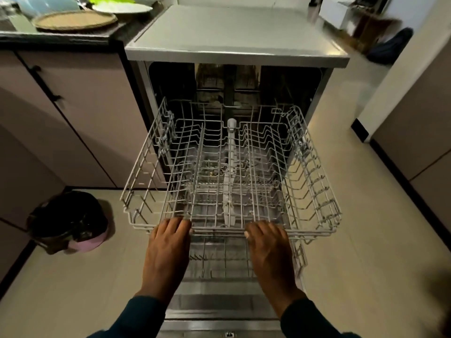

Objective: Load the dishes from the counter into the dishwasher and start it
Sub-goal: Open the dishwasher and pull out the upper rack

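Note:
The grey dishwasher (234, 40) stands open, its door (219, 306) folded down toward me. Its upper wire rack (314, 172) is pulled far out and holds no dishes. My left hand (168, 250) grips the rack's front rail left of centre, fingers curled over the wire. My right hand (268, 250) grips the same rail right of centre. A lower rack (219, 262) shows beneath. On the dark counter (61, 36) at the upper left lie a woven round tray (73, 20), a white plate (122, 8) and a pale blue item (46, 3).
Beige cabinets (73, 118) line the left side. A pink bin with a black liner (70, 223) sits on the tiled floor (353, 264) left of the door. More cabinets (419, 142) stand at the right. A dark bag (390, 45) lies at the far right.

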